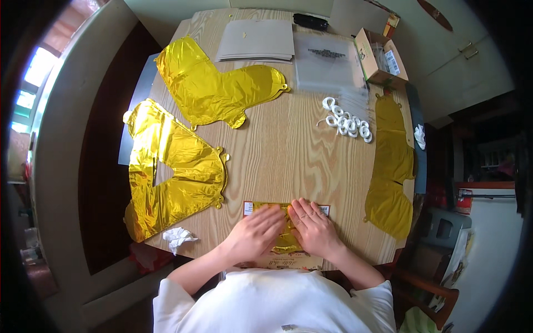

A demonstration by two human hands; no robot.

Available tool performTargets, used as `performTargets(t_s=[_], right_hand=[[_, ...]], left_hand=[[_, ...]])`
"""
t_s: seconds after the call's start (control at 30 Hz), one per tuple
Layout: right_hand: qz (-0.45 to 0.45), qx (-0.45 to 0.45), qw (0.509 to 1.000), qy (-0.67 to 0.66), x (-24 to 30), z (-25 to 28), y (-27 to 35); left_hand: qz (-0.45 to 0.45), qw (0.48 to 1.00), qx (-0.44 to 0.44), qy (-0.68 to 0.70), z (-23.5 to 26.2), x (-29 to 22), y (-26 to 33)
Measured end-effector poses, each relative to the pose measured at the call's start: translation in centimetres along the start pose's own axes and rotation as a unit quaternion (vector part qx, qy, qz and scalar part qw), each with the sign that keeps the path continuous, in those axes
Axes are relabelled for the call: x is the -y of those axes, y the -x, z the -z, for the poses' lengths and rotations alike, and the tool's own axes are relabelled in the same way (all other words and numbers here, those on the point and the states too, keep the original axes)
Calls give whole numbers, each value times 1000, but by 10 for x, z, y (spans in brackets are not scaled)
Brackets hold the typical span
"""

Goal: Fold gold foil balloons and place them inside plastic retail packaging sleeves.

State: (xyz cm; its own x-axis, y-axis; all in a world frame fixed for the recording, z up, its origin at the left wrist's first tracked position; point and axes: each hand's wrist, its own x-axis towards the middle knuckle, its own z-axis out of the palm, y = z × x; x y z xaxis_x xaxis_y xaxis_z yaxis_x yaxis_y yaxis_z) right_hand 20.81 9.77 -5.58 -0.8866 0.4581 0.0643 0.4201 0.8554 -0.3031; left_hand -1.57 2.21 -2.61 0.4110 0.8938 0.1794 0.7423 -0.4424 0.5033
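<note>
Both my hands press flat on a folded gold foil balloon lying on a brown printed card at the near edge of the wooden table. My left hand covers the balloon's left part, fingers together and pointing right. My right hand lies over its right part, fingers spread slightly. Only a strip of gold foil shows between and below the hands.
Two flat gold foil balloons lie at the left, a third along the right edge. White coiled ribbon, clear plastic bags, grey sheets and an open cardboard box sit farther back. A crumpled tissue lies near left.
</note>
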Motion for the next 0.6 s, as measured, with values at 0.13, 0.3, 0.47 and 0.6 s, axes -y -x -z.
performTargets(t_s=[0.13, 0.3, 0.47, 0.6], right_hand=[[0, 8, 1000, 21, 0, 3, -1], [-1, 2, 1000, 22, 0, 5, -2], [-38, -18, 999, -4, 4, -1, 3], [-66, -12, 998, 21, 10, 3, 5]], left_hand=[[99, 993, 16, -66, -27, 0, -22], [110, 986, 39, -120, -36, -3, -18], [129, 981, 52, -134, -36, -5, -9], [150, 978, 55, -133, -36, -4, -2]])
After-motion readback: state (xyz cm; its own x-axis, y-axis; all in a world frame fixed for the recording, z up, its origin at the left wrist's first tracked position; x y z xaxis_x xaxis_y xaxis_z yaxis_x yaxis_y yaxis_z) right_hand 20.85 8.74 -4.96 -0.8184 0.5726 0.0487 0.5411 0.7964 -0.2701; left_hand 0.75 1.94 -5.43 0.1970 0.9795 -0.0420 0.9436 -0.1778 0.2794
